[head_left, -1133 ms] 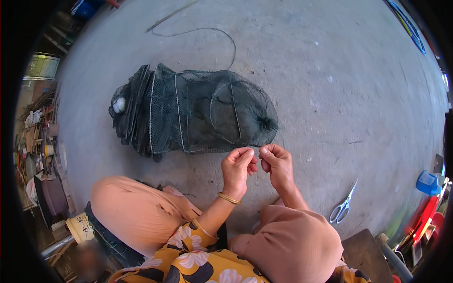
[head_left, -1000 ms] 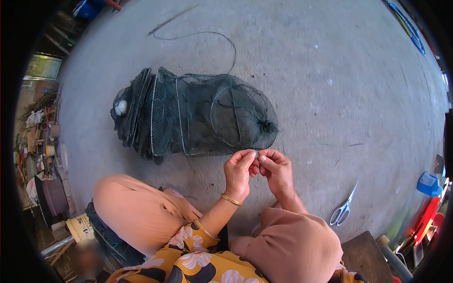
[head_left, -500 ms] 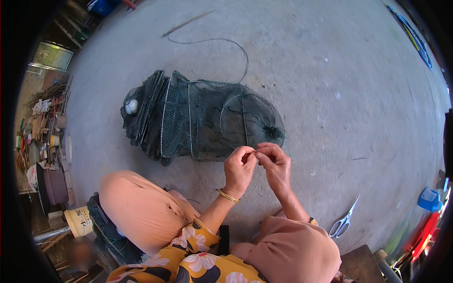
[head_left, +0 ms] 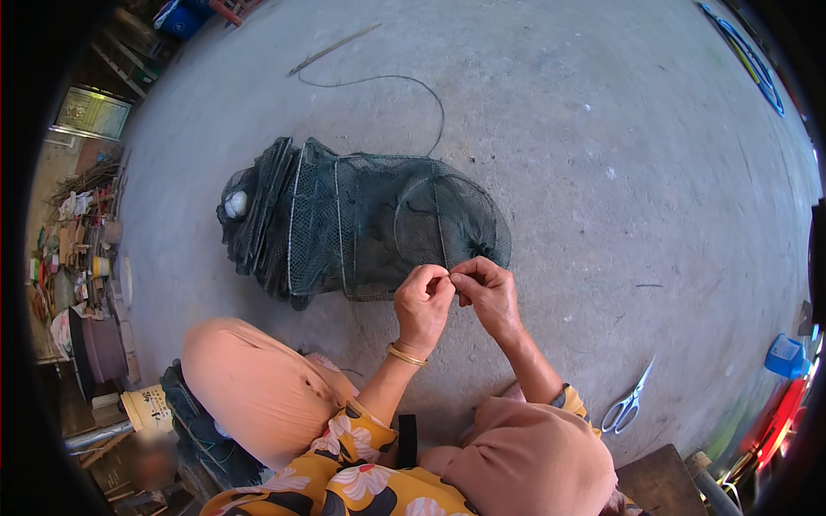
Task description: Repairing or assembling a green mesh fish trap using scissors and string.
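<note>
A dark green folding fishing net trap [head_left: 370, 206] lies on the concrete, with thin hoops along it and its left part bunched up. A white ball-like float [head_left: 236, 204] sits at its left end. At the near right edge of the net, my left hand [head_left: 423, 303] and my right hand [head_left: 486, 292] meet, thumbs and fingertips pinched together. Whatever is between the fingertips is too small to make out. From the far side of the net a thin cord [head_left: 437, 103] curves to a stick [head_left: 334, 48].
Scissors [head_left: 630, 401] lie on the floor to my right, with a blue container [head_left: 785, 356] beyond. A blue hose [head_left: 750, 60] is at the far right. Clutter and a yellowish bucket [head_left: 148, 407] stand on the left; more dark netting [head_left: 206, 430] is beside my left knee.
Both hands have shifted slightly left, still pinched together. My right hand has turned a little, its fingers more curled. The whole view has moved slightly; the net lies as before.
</note>
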Demonstrator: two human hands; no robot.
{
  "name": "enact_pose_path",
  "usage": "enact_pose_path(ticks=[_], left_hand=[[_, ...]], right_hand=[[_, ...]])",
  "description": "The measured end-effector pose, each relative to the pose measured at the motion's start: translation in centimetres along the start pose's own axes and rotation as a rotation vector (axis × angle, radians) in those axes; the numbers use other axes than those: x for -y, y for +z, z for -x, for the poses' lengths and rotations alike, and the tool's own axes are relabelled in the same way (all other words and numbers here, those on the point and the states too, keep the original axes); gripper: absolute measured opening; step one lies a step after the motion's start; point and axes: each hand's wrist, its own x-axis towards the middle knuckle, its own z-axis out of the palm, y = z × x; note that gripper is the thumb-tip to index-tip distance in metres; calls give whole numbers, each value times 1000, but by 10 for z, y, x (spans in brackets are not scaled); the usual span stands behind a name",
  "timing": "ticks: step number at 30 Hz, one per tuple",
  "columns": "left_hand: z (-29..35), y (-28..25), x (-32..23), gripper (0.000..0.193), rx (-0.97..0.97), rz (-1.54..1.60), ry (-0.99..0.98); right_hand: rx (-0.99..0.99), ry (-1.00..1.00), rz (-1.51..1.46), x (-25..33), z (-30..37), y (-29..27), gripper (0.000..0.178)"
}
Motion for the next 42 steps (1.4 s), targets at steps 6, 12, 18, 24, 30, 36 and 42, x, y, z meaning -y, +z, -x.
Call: enact_pose_path(ticks=[6, 12, 18, 24, 30, 36, 42], left_hand=[[1, 4, -1, 10, 9, -175, 178], [2, 3, -1, 15, 46, -174, 264], [5, 6, -2, 16, 35, -136, 266], [6, 7, -4, 14, 14, -118, 262], [7, 9, -5, 14, 21, -109, 262], [8, 5, -6, 12, 39, -69, 228], [9, 6, -7, 10, 52, -68, 208]], right_hand=[[-39, 158, -75, -3, 1, -9, 9], [-120, 224, -183, 1, 4, -10, 19], [-105, 253, -203, 2, 8, -16, 8], [-106, 224, -158, 6, 13, -15, 7], [-66, 230, -98, 15, 17, -18, 7], [-52, 198, -2, 21, 17, -17, 7], [-102, 237, -56, 23, 20, -16, 7]])
